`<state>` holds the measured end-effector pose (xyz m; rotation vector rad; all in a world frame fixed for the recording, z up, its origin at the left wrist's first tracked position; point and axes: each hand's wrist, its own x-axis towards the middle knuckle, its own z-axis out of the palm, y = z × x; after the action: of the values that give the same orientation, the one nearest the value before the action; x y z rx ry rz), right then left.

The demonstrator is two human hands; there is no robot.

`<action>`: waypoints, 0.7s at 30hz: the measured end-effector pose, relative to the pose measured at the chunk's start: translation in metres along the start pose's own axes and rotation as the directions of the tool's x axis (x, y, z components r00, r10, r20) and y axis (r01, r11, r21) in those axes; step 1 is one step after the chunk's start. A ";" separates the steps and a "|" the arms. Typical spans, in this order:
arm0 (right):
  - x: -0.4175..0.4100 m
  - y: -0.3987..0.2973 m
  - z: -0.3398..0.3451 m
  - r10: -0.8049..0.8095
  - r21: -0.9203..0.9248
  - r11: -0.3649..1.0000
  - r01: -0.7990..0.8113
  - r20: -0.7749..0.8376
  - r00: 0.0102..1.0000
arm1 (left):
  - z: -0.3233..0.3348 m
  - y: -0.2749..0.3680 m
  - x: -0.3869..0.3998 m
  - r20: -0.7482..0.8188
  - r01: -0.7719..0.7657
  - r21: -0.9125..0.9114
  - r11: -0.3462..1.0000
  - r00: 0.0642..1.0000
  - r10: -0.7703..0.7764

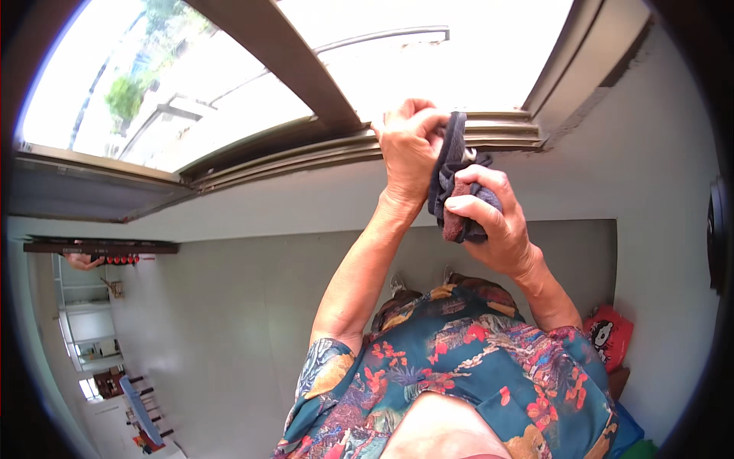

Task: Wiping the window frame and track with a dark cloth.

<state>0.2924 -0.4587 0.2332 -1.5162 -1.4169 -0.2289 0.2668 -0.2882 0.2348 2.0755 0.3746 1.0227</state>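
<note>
A dark grey cloth (449,163) with black edging and a brown part hangs bunched between my two hands, in front of the window. My right hand (496,221) grips its thick lower bundle, thumb and fingers around the brown part. Higher up and to the left, my left hand (408,146) has its fingers bent at the cloth's upper edge and seems to pinch it; the fingertips are partly hidden. Behind both hands runs the metal window track (502,129), its grooves showing to the right of the cloth.
The sliding window's upright frame (287,57) stands left of my hands. Below the sill is a pale wall (298,198), then the grey floor (229,321). A red bag (610,338) sits by the wall at right. A blue-topped bench (140,410) lies far left.
</note>
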 end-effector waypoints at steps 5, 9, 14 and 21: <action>0.052 0.002 -0.028 -0.116 -0.203 0.978 0.051 -0.318 0.941 | 0.022 0.023 0.075 -0.101 0.000 -0.557 0.830 0.993 -0.067; 0.070 0.007 -0.046 -0.135 -0.166 0.985 0.051 -0.547 0.826 | 0.010 0.061 0.099 0.173 0.270 -0.663 0.698 0.963 -0.209; 0.080 0.004 -0.061 -0.185 -0.224 0.971 0.089 -0.455 0.871 | -0.004 0.040 0.085 0.007 0.103 -0.560 0.822 0.993 -0.120; 0.087 0.008 -0.063 -0.284 -0.310 0.929 0.202 -0.246 0.927 | -0.039 0.028 0.028 0.155 0.229 -0.074 0.971 0.964 -0.216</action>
<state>0.3543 -0.4482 0.3212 -1.4525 -1.3758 -0.8039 0.2525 -0.2711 0.2852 1.9606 0.4656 0.7356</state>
